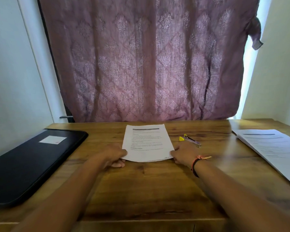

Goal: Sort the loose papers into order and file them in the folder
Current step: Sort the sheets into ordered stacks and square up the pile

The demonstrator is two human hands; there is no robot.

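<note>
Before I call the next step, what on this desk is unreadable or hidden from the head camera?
- Centre papers: print too small to read; sheet count hidden under the top page.
- Right stack: blurred, cut off by the frame edge.
- Black folder: closed, contents hidden.
- Left hand, right hand: fingertips under the paper.

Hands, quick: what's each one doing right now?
Left hand: closed on the near left corner of the paper stack.
Right hand: closed on the stack's near right corner.
</note>
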